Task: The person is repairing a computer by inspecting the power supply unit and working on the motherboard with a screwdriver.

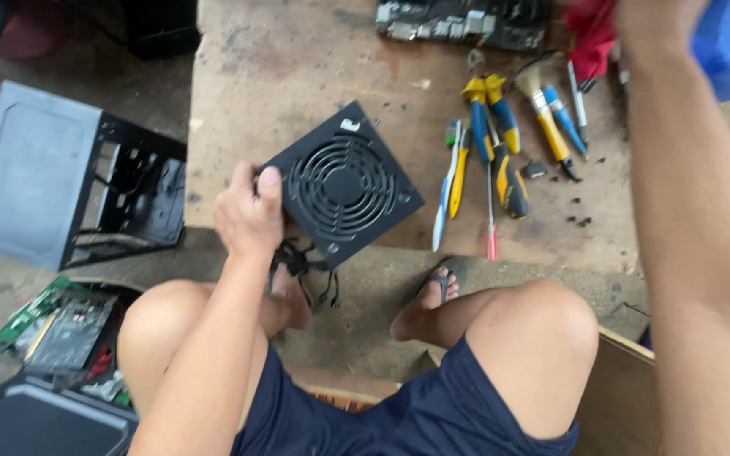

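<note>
Near: green circuit board (40, 317) on floor lower left, beside knees. Left hand (249, 211) clamped on left corner of black fan-grille box (344, 184), thumb on top; box at near edge of wooden board (297, 59), small white label at far corner. Right of it: screwdrivers, pliers (492, 114). Left: open metal case (69, 177). Far: right hand (661, 21) at frame top, grip unclear, by red cloth (591, 38).

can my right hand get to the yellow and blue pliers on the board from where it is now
Probably yes. The right hand is raised at the top edge, holding something red, and the pliers lie uncovered just below and left of it on the wooden board. The red thing may need setting down first.
</note>
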